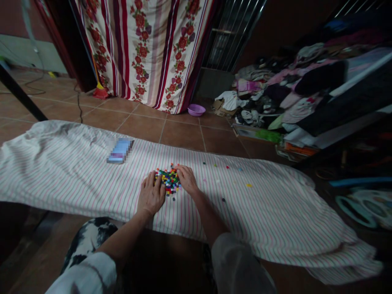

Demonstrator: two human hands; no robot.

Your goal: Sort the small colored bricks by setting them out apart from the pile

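Observation:
A pile of small multicoloured cubes [171, 181] lies on a striped cloth [269, 208] between my two hands. My left hand [151, 194] rests flat at the pile's left side, its fingers stretched out and touching the cubes there. At the upper right of the pile is my right hand [187, 179], fingers extended and bent slightly down; the fingertips touch or nearly touch the cubes. Several single cubes are spread apart to the right, among them a yellow piece [249, 185], a red cube [227, 167] and a dark cube [223, 200].
A phone [120, 151] with a blurred screen lies on the cloth at left. Beyond, on the tiled floor, stand a purple basin [196, 110] and a red broom [101, 92] beside a floral curtain [141, 49]. A heap of clothes [281, 81] fills the right background.

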